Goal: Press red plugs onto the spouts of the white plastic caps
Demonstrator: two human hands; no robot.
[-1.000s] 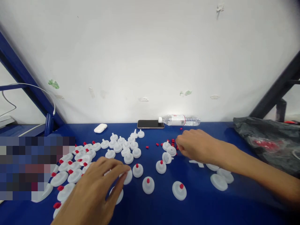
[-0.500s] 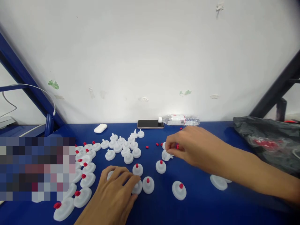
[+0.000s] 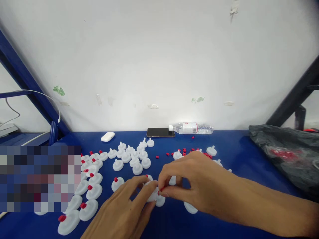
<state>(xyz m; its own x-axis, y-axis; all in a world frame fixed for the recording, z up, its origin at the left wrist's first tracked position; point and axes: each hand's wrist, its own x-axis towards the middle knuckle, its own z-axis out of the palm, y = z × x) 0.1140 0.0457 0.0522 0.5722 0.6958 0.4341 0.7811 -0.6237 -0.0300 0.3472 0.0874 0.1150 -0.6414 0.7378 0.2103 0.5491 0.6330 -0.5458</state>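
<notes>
In the head view, my left hand (image 3: 124, 207) is closed on the edge of a white plastic disc (image 3: 151, 196), tilted just above the blue table. My right hand (image 3: 196, 182) meets it from the right, thumb and index finger pinched on a small red cap (image 3: 159, 192) at the disc. Whether the cap sits on the nozzle is hidden by the fingers. Around my hands lie discs wearing red caps, such as a capped disc (image 3: 117, 184). Beyond them is a cluster of bare-nozzled discs (image 3: 126, 157). Loose red caps (image 3: 184, 150) are scattered behind my right hand.
Several capped discs (image 3: 89, 212) fill the left side, partly under a pixelated patch. Along the wall lie a white case (image 3: 107, 136), a phone (image 3: 159, 133) and a clear bottle (image 3: 204, 129). A dark plastic bag (image 3: 264, 141) with red pieces rests at the right.
My right hand has come left and nearer from the loose caps to the disc at my left hand. My left hand has lifted and tilted that disc, leaving a capped disc uncovered beside it.
</notes>
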